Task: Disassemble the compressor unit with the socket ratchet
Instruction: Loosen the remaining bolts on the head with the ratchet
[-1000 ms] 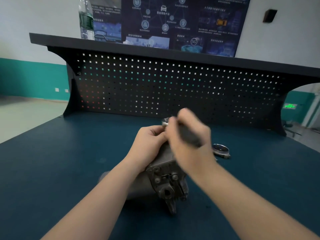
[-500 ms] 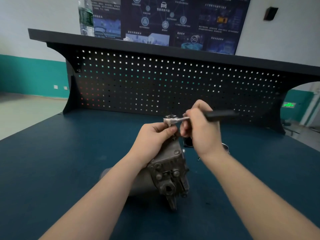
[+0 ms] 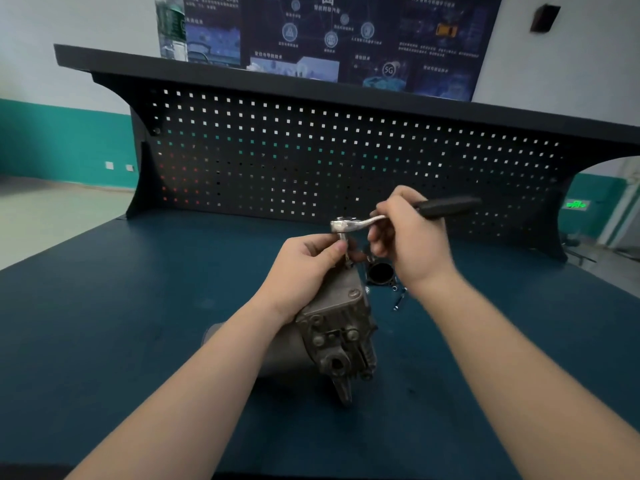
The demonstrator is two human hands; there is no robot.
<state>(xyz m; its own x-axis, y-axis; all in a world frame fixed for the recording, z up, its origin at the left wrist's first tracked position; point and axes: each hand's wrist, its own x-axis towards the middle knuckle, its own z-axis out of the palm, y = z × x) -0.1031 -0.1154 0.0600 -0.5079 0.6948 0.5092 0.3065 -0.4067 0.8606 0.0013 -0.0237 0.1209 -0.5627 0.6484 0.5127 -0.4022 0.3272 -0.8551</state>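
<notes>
Ratchet is sitting on a bolt at the top end of the compressor, which lies on its side on the tabletop right in front of me. My right hand has its grip curled round the shank, up near the head, with the black handle sticking out past my knuckles. My left hand is wrapped over the top of the housing, thumb and fingers pinching the socket to keep it straight.

Stuff that worries me: holding this close to the head gives me hardly any leverage, so if the bolt is tight I'll probably end up yanking and the socket could cam off and round the head. My left fingertips are right there if it slips. The compressor isn't clamped either, so a hard pull might roll it.

Also a few loose bolts and a ring-shaped part lie just behind the unit, easy to knock away with my forearm.
</notes>
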